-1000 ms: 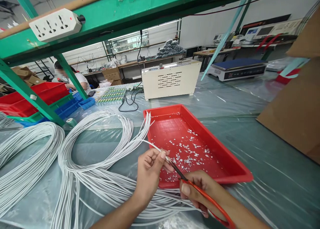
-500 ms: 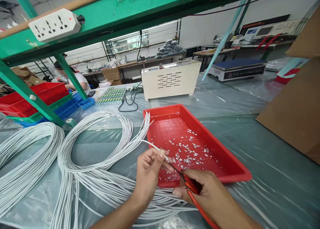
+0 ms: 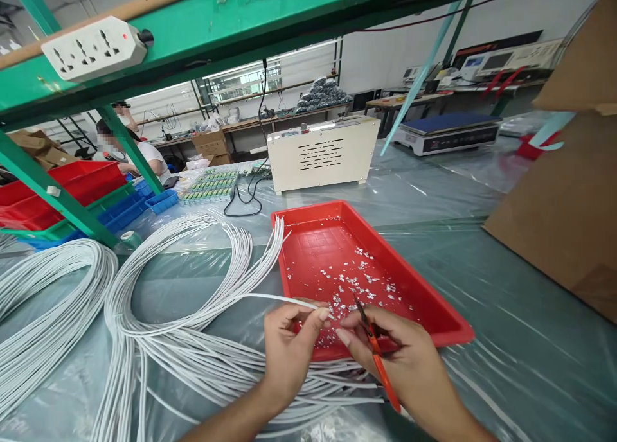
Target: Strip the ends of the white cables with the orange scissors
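My left hand (image 3: 288, 349) pinches the end of a single white cable (image 3: 272, 296) between thumb and fingers, over the near side of the red tray (image 3: 313, 239). The cable runs back to a large coiled bundle of white cables (image 3: 126, 268) on the left. In my right hand (image 3: 412, 352) are orange-handled wire cutters (image 3: 383, 372), their dark jaws pointing up and away from the cable. My right thumb and fingertips are close to the cable's tip; whether they touch it I cannot tell. Small white and silvery scraps (image 3: 369, 278) lie scattered in the tray.
Another coil of white cables (image 3: 43, 313) lies at far left. Beyond the tray stand a cream metal box (image 3: 322, 154) and a blue-topped scale (image 3: 446, 130). A cardboard box (image 3: 563, 217) borders the right side. Stacked bins (image 3: 62, 188) and a seated person (image 3: 149, 159) are at back left.
The cutters' jaws have moved off the cable and swung upward in my right hand. My right fingers have come closer to the cable end held in my left. The view has shifted slightly.
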